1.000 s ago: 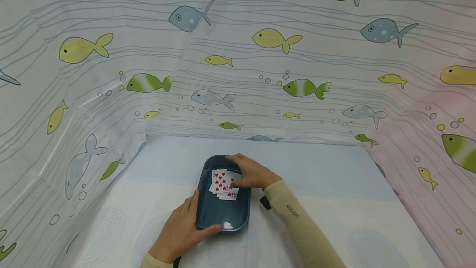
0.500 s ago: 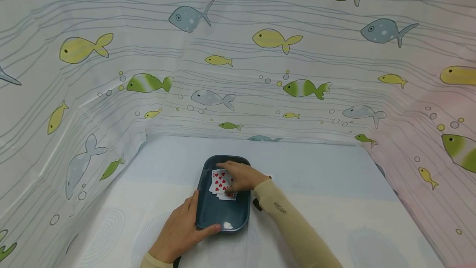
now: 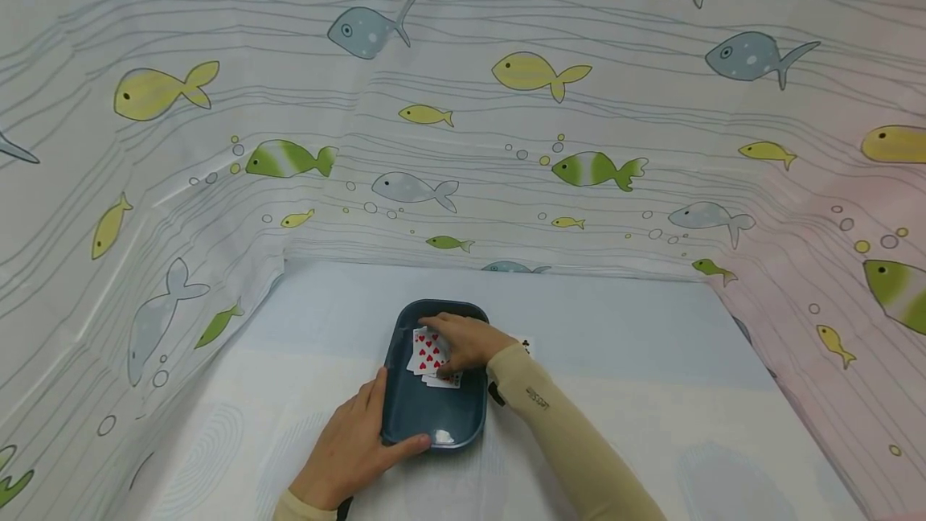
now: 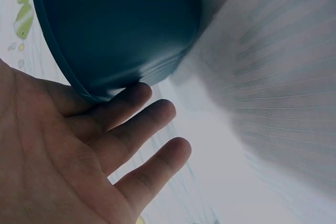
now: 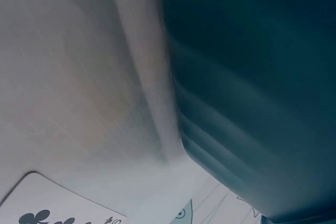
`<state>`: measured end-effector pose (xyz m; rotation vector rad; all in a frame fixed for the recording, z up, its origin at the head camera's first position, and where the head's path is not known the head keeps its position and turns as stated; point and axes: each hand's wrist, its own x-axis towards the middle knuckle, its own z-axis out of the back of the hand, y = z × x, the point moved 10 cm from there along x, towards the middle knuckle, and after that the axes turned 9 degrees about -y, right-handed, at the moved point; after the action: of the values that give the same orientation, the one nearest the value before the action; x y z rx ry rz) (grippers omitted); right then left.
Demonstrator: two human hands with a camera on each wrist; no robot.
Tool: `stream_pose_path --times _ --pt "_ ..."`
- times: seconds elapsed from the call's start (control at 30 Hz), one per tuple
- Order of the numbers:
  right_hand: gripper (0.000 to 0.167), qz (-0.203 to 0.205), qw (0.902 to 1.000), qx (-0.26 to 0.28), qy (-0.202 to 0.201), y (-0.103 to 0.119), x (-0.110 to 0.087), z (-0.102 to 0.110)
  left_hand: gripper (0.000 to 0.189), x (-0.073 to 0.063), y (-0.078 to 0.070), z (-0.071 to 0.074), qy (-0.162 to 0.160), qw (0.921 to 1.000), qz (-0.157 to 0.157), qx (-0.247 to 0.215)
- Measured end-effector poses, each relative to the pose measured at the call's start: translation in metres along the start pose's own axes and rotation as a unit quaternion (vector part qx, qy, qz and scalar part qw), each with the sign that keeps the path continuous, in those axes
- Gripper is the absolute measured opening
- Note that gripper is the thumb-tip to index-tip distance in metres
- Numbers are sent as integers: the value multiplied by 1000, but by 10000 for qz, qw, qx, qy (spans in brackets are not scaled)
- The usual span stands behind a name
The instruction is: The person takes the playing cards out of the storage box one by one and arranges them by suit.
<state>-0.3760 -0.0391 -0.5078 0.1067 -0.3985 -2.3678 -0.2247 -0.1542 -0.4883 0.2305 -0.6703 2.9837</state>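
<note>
A dark blue, deep rectangular tray [image 3: 434, 415] stands on the pale cloth, with several overlapping playing cards [image 3: 427, 354] inside, hearts showing on top. My left hand [image 3: 346, 447] holds the tray's near left corner, thumb over the near rim, fingers along the outer side. In the left wrist view the fingers [image 4: 137, 139] reach past the tray wall [image 4: 121, 40]. Coming in over the right rim, my right hand [image 3: 472, 342] has its thumb and fingers spread over the cards. Whether it grips one is hidden. The right wrist view shows only the tray's outside [image 5: 252, 108], no fingers.
A single club card [image 3: 528, 342] lies on the cloth right of the tray, partly behind the right sleeve [image 3: 553, 416]; this club card [image 5: 65, 203] also shows in the right wrist view. Fish-printed sheeting [image 3: 477, 143] walls the back and both sides.
My right hand has shifted left, further over the cards, then stayed nearly still in the last half second. The left hand and tray have kept their place. More of the club card shows.
</note>
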Motion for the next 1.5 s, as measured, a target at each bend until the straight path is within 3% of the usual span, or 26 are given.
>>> stream_pose_path --times 0.87,1.5 --pt "97 75 9998 10 -181 0 -1 2 125 0 0 0 -16 10000 -19 -21" --pt "96 430 9977 -292 -435 4 -3 5 126 0 1 0 3 10000 1 -23"
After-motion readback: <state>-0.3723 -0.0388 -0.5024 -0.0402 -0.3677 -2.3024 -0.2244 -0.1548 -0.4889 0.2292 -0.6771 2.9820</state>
